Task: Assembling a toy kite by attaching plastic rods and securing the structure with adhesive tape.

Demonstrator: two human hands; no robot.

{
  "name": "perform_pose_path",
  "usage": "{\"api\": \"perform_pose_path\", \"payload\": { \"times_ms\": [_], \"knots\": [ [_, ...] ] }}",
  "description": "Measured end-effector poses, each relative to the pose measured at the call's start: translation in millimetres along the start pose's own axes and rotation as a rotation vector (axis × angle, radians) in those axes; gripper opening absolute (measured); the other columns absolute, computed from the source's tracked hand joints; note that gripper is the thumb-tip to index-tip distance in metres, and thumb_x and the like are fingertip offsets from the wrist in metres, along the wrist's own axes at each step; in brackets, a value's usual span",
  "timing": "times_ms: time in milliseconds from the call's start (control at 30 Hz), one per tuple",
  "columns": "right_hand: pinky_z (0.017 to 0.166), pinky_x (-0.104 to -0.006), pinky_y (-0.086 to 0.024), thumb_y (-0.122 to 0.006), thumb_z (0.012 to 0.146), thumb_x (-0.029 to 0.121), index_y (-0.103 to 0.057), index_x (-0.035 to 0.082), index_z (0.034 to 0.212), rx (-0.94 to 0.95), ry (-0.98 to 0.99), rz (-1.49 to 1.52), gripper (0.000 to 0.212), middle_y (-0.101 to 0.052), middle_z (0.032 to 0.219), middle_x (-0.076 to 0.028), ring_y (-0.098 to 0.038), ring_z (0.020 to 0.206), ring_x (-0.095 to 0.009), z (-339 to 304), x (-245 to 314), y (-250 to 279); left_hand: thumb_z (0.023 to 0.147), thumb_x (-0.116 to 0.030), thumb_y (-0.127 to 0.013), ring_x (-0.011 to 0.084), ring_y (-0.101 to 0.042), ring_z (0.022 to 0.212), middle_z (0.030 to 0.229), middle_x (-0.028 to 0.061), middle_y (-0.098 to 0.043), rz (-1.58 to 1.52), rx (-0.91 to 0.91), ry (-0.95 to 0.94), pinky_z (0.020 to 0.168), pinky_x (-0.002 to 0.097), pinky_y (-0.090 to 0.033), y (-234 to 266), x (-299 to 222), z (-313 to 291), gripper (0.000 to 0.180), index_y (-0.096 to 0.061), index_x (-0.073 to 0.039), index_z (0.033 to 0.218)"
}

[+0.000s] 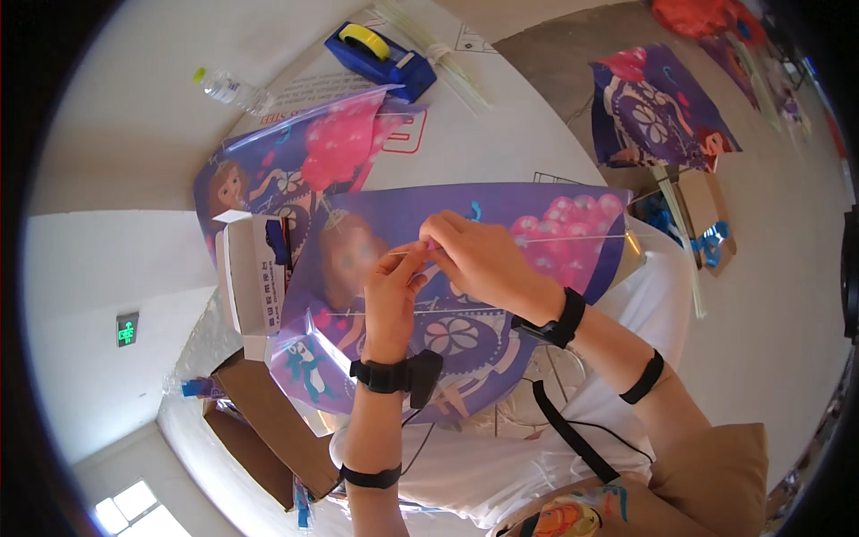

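A purple printed sheet (420, 202), with pink balloons and a cartoon figure on it, lies over my lap and the table edge. Along it runs a thin white rod (577, 238); a second thin rod (465, 310) crosses lower down. My left hand (394, 291) is closed in a pinch near the sheet's middle, fingertips touching those of my right hand (474, 259). My right hand is closed too, over the first rod. A tiny purple piece (429, 243) shows between the fingertips; the exact grip is partly hidden.
Left of the sheet stands an opened white box (248, 277), with a brown carton (268, 416) below it. On the white table are another printed sheet (344, 148), a blue tape dispenser (394, 67), a bottle (231, 89) and pale rods (456, 76). A further printed sheet (658, 112) lies to the right.
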State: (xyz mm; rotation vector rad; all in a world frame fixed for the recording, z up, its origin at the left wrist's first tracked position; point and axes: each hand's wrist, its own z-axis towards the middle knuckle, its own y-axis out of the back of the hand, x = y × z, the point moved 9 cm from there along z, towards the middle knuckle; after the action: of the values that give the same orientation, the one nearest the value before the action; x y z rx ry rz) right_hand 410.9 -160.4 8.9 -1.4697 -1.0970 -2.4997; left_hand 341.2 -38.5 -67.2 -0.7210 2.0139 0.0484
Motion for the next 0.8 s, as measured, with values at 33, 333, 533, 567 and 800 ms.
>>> {"api": "perform_pose_path", "payload": {
  "times_ms": [33,333,533,567,800],
  "knots": [
    [0.054,-0.0382,-0.046,-0.066,0.08,0.008,-0.051,0.008,0.097,0.008,0.012,-0.022,0.022,-0.057,0.085,-0.007,-0.061,0.068,-0.03,0,-2,0,0.092,-0.015,-0.063,0.0068,-0.057,0.074,0.085,0.0011,-0.065,0.005,0.007,0.004,0.063,0.0202,-0.043,0,3,5,0.018,-0.067,0.0,0.102],
    [0.057,-0.0357,-0.048,-0.069,0.079,0.014,-0.061,0.008,0.095,-0.001,0.038,-0.043,0.019,-0.059,0.089,-0.004,-0.062,0.072,-0.027,0,-45,-16,0.088,-0.019,-0.068,0.0039,-0.062,0.076,0.084,-0.001,-0.068,0.074,-0.039,0.088,0.054,0.0149,-0.037,6,22,42,0.016,-0.068,-0.006,0.098],
    [0.064,-0.0332,-0.049,-0.071,0.079,0.015,-0.065,0.007,0.096,0.018,-0.139,0.103,0.021,-0.061,0.089,-0.005,-0.063,0.077,-0.024,4,-66,-28,0.088,-0.022,-0.069,0.0032,-0.06,0.072,0.082,-0.0032,-0.067,0.185,-0.086,0.084,0.055,0.0156,-0.036,9,27,49,0.015,-0.068,-0.008,0.095],
    [0.065,-0.033,-0.049,-0.071,0.079,0.015,-0.065,0.006,0.095,0.011,-0.172,0.16,0.02,-0.062,0.089,-0.005,-0.064,0.078,-0.024,6,-69,-29,0.088,-0.022,-0.069,0.0033,-0.06,0.072,0.082,-0.0034,-0.066,0.144,-0.068,0.071,0.055,0.0157,-0.036,10,27,53,0.015,-0.068,-0.009,0.096],
    [0.069,-0.0333,-0.051,-0.071,0.078,0.011,-0.065,0.006,0.097,0.024,-0.124,0.153,0.021,-0.062,0.09,-0.007,-0.064,0.081,-0.025,14,-67,-34,0.091,-0.021,-0.064,0.0079,-0.061,0.079,0.091,0.0006,-0.068,0.115,-0.071,0.034,0.059,0.0194,-0.039,16,21,55,0.016,-0.065,-0.007,0.098]
  ]
}}
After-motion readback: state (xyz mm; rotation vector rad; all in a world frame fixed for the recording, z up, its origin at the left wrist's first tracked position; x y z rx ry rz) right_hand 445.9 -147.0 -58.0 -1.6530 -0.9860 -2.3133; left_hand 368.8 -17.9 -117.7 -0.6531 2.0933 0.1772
